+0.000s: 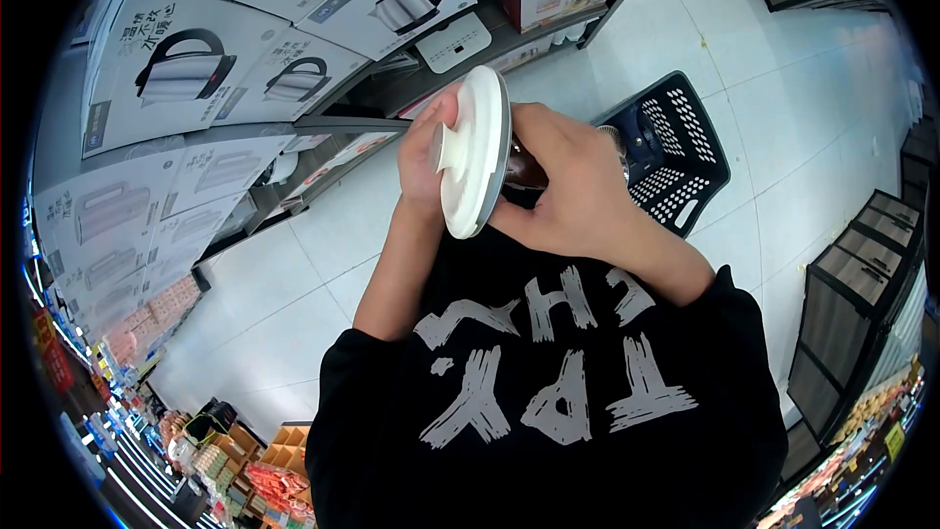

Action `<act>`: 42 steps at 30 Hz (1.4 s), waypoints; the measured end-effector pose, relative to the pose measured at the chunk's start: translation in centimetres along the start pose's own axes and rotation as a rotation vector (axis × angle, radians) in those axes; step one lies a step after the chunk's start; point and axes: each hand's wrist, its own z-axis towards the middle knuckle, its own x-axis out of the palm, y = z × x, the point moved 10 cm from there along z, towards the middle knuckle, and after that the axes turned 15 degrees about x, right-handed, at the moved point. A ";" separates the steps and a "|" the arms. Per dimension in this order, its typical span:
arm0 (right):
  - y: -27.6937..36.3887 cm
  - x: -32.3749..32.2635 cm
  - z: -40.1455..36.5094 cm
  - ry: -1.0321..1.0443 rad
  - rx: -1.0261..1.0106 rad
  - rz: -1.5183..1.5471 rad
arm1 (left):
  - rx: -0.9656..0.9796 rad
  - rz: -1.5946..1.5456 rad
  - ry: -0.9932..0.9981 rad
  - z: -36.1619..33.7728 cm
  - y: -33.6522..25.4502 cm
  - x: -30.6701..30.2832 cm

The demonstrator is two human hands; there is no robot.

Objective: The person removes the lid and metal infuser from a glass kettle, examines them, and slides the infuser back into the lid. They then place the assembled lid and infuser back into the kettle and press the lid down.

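Observation:
A white round lid (477,152) with a grey rim and a knob stands on edge in front of my chest. My left hand (423,159) is closed around its knob side, with the fingers partly hidden behind the lid. My right hand (580,181) curls from the other side, thumb and forefinger right at the lid's rim. Between that palm and the lid shows a glossy dark brown object (526,168), mostly covered by my fingers; I cannot tell its kind.
A black shopping basket (705,152) with a dark blue item (641,142) in it stands on the tiled floor beyond my right hand. Boxed kettles (186,69) are stacked on the left, beside a dark shelf (387,88). Dark cabinets (852,304) line the right.

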 end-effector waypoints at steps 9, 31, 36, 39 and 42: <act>-1.5 0.9 0.5 0.167 0.117 0.151 | 0.023 0.085 0.113 0.5 0.1 -1.1; -3.2 1.8 0.9 0.339 0.203 0.062 | -0.100 -0.018 -0.025 -0.1 2.4 -2.3; -4.2 2.1 0.6 0.409 0.305 -0.028 | -0.115 0.058 -0.188 -0.3 2.9 -3.1; -5.4 2.9 0.4 0.411 0.372 0.115 | 0.028 0.042 0.057 0.0 0.4 -0.8; -5.1 3.0 0.2 0.409 0.407 0.212 | 0.195 0.388 0.274 0.0 -2.2 2.1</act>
